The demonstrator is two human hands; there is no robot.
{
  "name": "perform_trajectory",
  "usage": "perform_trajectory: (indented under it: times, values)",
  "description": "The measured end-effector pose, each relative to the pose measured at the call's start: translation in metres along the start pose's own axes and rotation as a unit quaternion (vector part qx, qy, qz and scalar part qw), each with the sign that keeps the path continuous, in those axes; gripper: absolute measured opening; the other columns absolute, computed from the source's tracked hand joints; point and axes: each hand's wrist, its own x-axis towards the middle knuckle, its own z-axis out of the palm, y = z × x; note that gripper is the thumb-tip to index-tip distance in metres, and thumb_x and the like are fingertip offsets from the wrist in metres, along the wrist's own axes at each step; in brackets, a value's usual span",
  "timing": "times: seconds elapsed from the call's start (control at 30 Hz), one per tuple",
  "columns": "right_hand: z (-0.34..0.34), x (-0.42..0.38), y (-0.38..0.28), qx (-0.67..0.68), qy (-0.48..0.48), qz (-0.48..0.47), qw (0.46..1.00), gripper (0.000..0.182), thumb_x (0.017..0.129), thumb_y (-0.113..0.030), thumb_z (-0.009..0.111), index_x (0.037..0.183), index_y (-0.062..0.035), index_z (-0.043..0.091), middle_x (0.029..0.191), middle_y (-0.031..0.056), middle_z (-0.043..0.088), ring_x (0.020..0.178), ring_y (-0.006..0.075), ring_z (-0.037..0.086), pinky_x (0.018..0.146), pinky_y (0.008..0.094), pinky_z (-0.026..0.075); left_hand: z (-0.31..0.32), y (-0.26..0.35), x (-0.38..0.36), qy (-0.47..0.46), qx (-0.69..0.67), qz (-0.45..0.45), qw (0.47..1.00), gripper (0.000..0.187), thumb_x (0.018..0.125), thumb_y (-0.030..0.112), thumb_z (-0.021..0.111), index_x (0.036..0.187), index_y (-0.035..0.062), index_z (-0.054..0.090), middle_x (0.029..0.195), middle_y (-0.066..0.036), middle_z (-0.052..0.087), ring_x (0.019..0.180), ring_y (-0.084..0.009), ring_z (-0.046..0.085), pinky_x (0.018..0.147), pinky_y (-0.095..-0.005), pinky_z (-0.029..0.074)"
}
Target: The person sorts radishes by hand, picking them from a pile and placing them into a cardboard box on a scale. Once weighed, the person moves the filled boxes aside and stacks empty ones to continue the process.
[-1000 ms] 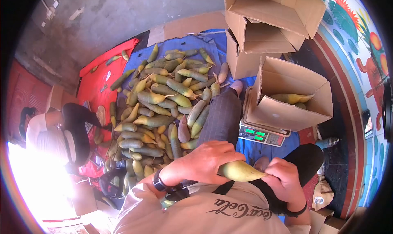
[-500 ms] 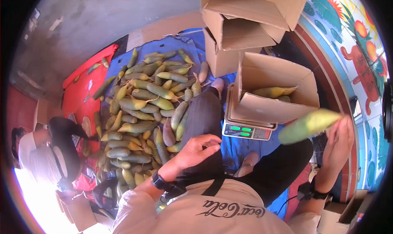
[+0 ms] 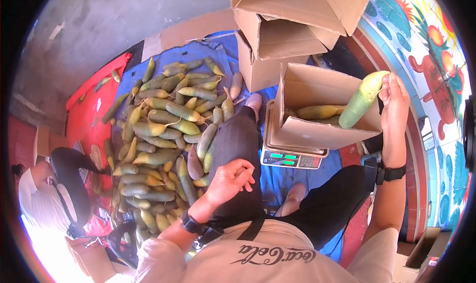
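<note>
My right hand (image 3: 395, 92) grips a large green radish (image 3: 361, 102) by its pale yellowish end. Its darker green end points down over the open cardboard box (image 3: 322, 134). Inside that box lie other green radishes (image 3: 320, 112). The box stands on a digital scale (image 3: 292, 159) with green lit digits. My left hand (image 3: 231, 181) hovers over my left knee, fingers loosely curled and partly apart, with nothing in it. Left of that knee a big heap of green radishes (image 3: 163, 129) covers a blue sheet.
Stacked cardboard boxes (image 3: 292, 35) rise behind the scale. A red sheet (image 3: 89, 119) lies beyond the heap. Another person (image 3: 54, 194) sits at the far left near a carton (image 3: 91, 258). A painted tile wall (image 3: 436, 84) runs along the right.
My right hand has carried the radish forward and left, from beside the box to over its right end, tilting it more upright. My left hand's fingers have curled in more.
</note>
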Motion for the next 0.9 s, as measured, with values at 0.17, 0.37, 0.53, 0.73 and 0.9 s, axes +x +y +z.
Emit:
perform_trajectory:
  times: [0.17, 0.37, 0.53, 0.73, 0.9]
  values:
    - [0.019, 0.005, 0.020, -0.006, -0.007, 0.002, 1.000, 0.020, 0.094, -0.019, 0.052, 0.087, -0.0030, 0.061, 0.073, -0.0009, 0.053, 0.058, 0.0046, 0.040, 0.053, 0.0185, 0.033, 0.001, 0.001, 0.000, -0.002, -0.006, -0.001, 1.000, 0.019, 0.095, 0.016, 0.050, 0.103, -0.0005, 0.056, 0.077, -0.007, 0.065, 0.062, -0.0100, 0.063, 0.051, -0.0206, 0.045]
    - [0.001, 0.020, 0.092, -0.216, -0.104, 0.201, 0.950, 0.024, 0.093, -0.025, 0.053, 0.086, -0.0037, 0.062, 0.068, -0.0050, 0.049, 0.050, 0.0027, 0.038, 0.044, 0.0170, 0.029, 0.000, 0.004, 0.001, 0.005, -0.015, -0.006, 1.000, 0.018, 0.094, 0.016, 0.051, 0.101, 0.0008, 0.057, 0.074, -0.006, 0.065, 0.061, -0.0095, 0.062, 0.051, -0.0217, 0.046]
    - [-0.079, 0.054, 0.164, -0.505, -0.234, 0.245, 0.794, 0.012, 0.079, -0.013, 0.057, 0.079, -0.0027, 0.064, 0.058, -0.0007, 0.050, 0.044, 0.0086, 0.044, 0.041, 0.0237, 0.032, -0.002, 0.001, -0.001, 0.000, -0.032, 0.003, 0.999, 0.017, 0.093, 0.017, 0.051, 0.100, 0.0024, 0.058, 0.074, -0.005, 0.065, 0.060, -0.0092, 0.062, 0.051, -0.0217, 0.046]
    - [-0.101, 0.037, 0.149, -0.486, -0.183, 0.164, 0.839, 0.016, 0.083, -0.009, 0.055, 0.093, 0.0002, 0.064, 0.076, 0.0062, 0.062, 0.058, 0.0124, 0.055, 0.053, 0.0252, 0.043, -0.004, 0.000, -0.001, -0.011, -0.039, 0.010, 0.999, 0.016, 0.094, 0.015, 0.051, 0.101, 0.0029, 0.057, 0.074, -0.005, 0.064, 0.060, -0.0088, 0.062, 0.051, -0.0209, 0.046]
    - [-0.111, -0.002, 0.113, -0.440, -0.137, -0.002, 0.887, 0.018, 0.090, -0.013, 0.054, 0.096, 0.0020, 0.061, 0.084, 0.0050, 0.060, 0.074, 0.0126, 0.059, 0.069, 0.0252, 0.048, -0.008, -0.011, -0.006, 0.002, -0.114, 0.039, 0.993, 0.016, 0.095, 0.014, 0.049, 0.102, 0.0023, 0.056, 0.077, -0.006, 0.064, 0.061, -0.0098, 0.062, 0.052, -0.0205, 0.046]
